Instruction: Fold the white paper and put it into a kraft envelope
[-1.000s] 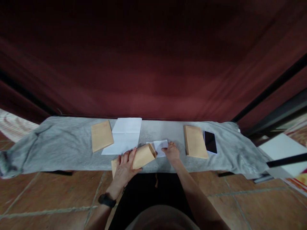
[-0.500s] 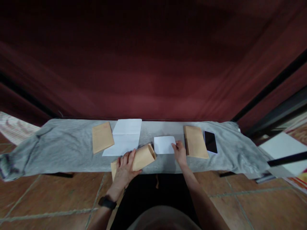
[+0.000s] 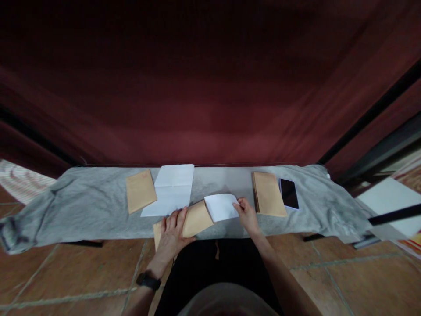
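Note:
My left hand (image 3: 173, 232) lies across a brown paper envelope (image 3: 198, 221) at the near edge of the cloth, its fingers over the far edge and its thumb by the near edge, gripping it. The envelope's mouth end points right. Between thumb and fingers, my right hand (image 3: 246, 214) pinches the right edge of a folded white sheet of paper (image 3: 222, 207). The sheet is tilted and slightly bowed, and its left edge meets the envelope's right end. Whether that edge is inside the mouth I cannot tell.
A grey cloth (image 3: 98, 197) covers the narrow table. At left, a brown envelope (image 3: 141, 192) overlaps an unfolded white sheet (image 3: 173, 186). Rightward lie a stack of brown envelopes (image 3: 269, 194) and a phone (image 3: 289, 194). A dark red panel (image 3: 210, 109) rises behind the table.
My right hand has brought the folded sheet left and nearer, tilting it, up to the envelope's end. The envelope's mouth gaped before; now the sheet's edge is there. My left hand has barely moved.

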A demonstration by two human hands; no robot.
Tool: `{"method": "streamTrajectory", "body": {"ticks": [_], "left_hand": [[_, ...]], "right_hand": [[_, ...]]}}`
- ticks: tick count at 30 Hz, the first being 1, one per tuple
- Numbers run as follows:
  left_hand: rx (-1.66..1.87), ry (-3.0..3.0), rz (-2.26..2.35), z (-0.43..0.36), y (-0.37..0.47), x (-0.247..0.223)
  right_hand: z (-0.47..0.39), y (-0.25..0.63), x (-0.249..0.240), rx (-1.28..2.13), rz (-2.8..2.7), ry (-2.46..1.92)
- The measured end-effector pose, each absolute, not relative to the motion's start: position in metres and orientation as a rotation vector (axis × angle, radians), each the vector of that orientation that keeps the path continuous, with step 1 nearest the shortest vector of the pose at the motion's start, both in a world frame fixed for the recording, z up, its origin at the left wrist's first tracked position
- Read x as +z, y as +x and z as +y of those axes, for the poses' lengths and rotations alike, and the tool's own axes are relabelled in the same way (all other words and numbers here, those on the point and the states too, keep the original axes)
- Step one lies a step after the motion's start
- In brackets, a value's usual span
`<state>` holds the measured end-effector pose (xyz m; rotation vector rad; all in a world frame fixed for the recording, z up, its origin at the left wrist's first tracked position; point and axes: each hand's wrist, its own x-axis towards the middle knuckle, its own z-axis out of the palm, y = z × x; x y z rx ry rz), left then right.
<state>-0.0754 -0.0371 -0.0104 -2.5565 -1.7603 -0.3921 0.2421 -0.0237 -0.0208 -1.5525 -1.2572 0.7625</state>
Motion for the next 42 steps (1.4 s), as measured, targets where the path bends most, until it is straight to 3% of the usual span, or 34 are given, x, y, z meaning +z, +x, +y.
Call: {"method": "streamTrajectory", "body": {"ticks": [9,19,42], "left_hand": [[-0.368,-2.609,-1.723,-0.034,-0.073,-0.012],[-0.443,-2.705,-1.643,-0.027,-0.043,-0.013],[-0.470,-2.847,-1.509,-0.024,-0.020,-0.007]], "right_hand": [[-0.014,0.259,-0.002,0.782,-1.580,-1.671],[-0.018,0.201,-0.027,0.889,-1.311,-1.658],[-0.015,0.199,-0.028,1.044,-1.255,-1.700]]}}
